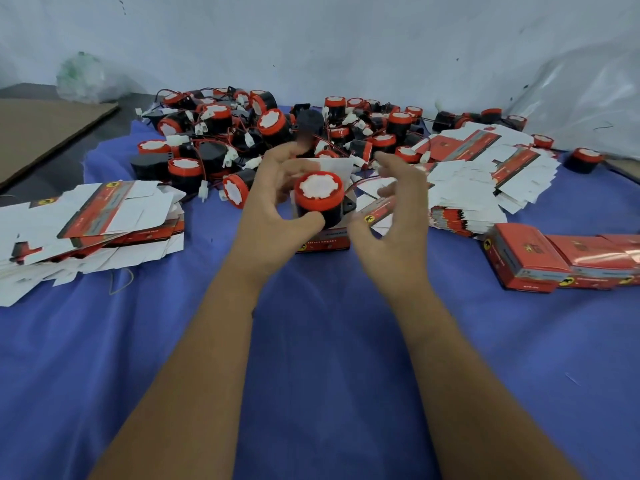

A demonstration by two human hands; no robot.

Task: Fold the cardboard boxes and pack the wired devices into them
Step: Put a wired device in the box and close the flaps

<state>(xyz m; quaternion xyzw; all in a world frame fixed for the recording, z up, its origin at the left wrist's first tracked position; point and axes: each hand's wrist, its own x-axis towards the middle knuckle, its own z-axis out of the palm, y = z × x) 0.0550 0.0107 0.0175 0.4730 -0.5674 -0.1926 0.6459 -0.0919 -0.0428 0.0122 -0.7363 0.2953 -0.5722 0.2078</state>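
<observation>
1. While the left hand (277,202) curls its fingers and thumb round a black wired device (320,199) with a red and white cap, that device sits upright in the open top of a red cardboard box (325,239) standing on the blue cloth (311,341).
2. Just to the right, the right hand (391,216) hovers with its fingers loosely bent; a thumb and fingertip lie against the box's raised red flap (379,209), though blur hides whether they pinch it.
3. Behind the hands a heap of loose devices (277,129) with red wires and white plugs lies across the far edge of the cloth.
4. Flat unfolded boxes (90,220) are stacked at the left, and a second spread of flat boxes (485,174) lies at the right.
5. Finished closed boxes (540,258) lie in a row near the right edge.
6. A brown cardboard sheet (41,129) lies on the floor at far left, beside a clear plastic bag (81,76).
</observation>
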